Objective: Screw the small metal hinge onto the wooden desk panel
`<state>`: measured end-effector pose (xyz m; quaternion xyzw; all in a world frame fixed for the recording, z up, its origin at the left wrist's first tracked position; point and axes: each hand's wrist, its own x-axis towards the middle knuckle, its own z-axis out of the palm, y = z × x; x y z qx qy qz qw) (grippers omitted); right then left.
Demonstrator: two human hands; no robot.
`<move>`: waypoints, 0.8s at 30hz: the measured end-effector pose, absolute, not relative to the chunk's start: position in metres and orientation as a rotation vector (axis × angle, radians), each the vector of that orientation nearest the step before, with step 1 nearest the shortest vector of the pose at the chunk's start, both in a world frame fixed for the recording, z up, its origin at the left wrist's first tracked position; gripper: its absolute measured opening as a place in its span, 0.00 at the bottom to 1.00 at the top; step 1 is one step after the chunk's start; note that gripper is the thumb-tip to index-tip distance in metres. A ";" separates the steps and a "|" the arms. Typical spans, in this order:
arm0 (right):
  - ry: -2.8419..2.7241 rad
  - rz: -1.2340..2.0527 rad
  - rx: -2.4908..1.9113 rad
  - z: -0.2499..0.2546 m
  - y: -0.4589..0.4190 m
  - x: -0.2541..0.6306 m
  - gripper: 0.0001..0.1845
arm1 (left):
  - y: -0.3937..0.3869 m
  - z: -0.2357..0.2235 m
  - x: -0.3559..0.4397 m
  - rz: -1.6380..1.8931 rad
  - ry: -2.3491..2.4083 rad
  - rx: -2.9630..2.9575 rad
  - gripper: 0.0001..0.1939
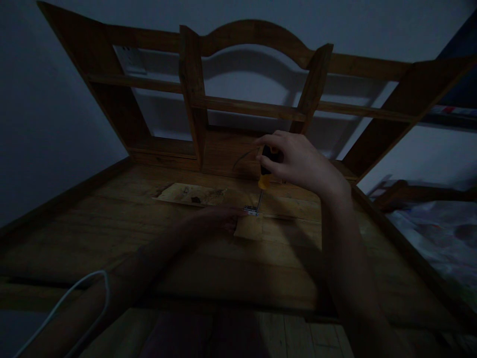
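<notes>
My right hand (298, 161) is closed round the black and yellow handle of a screwdriver (264, 181). Its shaft points down, and the tip meets a small silvery metal part (251, 211) on the wooden desk. From the left, my left hand (223, 216) reaches in low, its fingers closed at the near edge of that metal part; shadow hides some of them. Beneath the part lies a small pale square piece (249, 227). Left of it is a long light strip (190, 194) with dark stains or bits on it.
A wooden shelf unit (248, 103) with an arched top rises at the back of the desk (112, 209). A white cable (106, 288) loops over my left forearm. A wall socket (130, 58) shows at upper left. Pale crumpled cloth or plastic (428, 243) lies at right. The light is dim.
</notes>
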<state>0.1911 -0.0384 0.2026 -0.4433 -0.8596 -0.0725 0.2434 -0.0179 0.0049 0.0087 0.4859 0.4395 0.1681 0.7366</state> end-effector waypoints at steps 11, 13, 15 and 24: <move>-2.310 -0.268 -1.252 0.202 -0.036 0.198 0.21 | 0.009 0.008 -0.019 0.304 0.939 0.986 0.15; -2.294 -0.313 -1.293 0.202 -0.036 0.196 0.20 | 0.007 0.010 -0.018 0.307 0.947 0.998 0.14; -2.293 -0.322 -1.312 0.203 -0.037 0.196 0.21 | 0.006 0.012 -0.018 0.320 0.963 1.016 0.13; -2.263 -0.268 -1.271 0.210 -0.048 0.201 0.18 | 0.010 0.005 -0.021 0.299 0.904 0.993 0.14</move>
